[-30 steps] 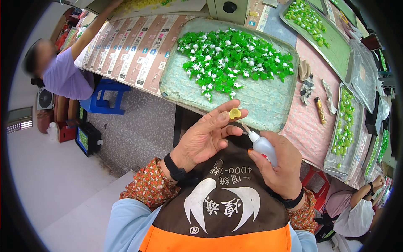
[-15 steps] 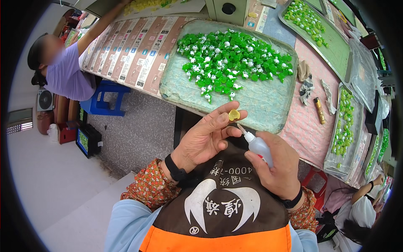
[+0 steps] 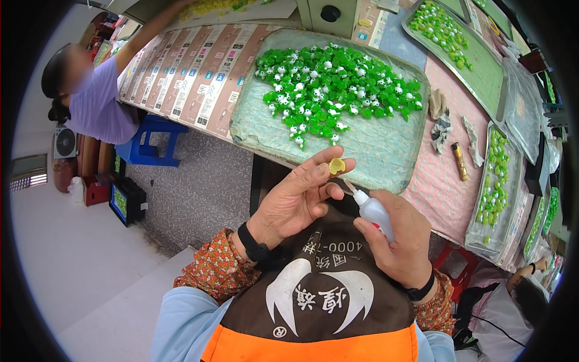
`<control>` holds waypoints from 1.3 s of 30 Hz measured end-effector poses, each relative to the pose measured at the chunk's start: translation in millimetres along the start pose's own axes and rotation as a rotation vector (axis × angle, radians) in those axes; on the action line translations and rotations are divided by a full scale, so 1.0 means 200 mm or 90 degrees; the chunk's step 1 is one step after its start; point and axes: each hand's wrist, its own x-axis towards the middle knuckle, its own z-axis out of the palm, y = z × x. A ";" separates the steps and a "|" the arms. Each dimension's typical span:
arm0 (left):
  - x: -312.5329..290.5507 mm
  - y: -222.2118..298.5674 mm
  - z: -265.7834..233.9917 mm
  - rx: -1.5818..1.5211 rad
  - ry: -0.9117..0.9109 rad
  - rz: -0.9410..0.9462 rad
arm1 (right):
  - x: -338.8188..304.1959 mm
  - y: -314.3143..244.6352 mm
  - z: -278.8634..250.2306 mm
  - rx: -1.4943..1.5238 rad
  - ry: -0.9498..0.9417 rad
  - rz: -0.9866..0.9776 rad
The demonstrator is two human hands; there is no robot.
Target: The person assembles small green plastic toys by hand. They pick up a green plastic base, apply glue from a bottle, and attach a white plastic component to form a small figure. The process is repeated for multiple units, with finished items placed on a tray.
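Observation:
My left hand (image 3: 295, 202) pinches a small yellow piece (image 3: 336, 165) between thumb and fingertips, just over the near edge of a grey-green tray (image 3: 380, 154). My right hand (image 3: 401, 238) grips a small white glue bottle (image 3: 374, 209), tilted so its thin nozzle points up-left and sits just under the yellow piece. Many small green and white pieces (image 3: 338, 87) lie spread over the far half of the tray. Both hands hover above my lap, over a brown and orange apron (image 3: 325, 301).
A pink cloth (image 3: 440, 181) covers the table right of the tray, with crumpled rags (image 3: 441, 123) and a lighter (image 3: 459, 161) on it. More trays of green pieces (image 3: 496, 181) stand to the right. A person in purple (image 3: 99, 108) reaches over the table at left, beside a blue stool (image 3: 151, 142).
My hands have stayed together with the nozzle at the yellow piece, shifting only slightly. The person at left has stretched an arm farther across the table.

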 end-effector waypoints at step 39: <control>0.00 -0.01 0.04 0.032 0.062 0.019 | 0.00 0.01 0.01 0.005 -0.018 0.046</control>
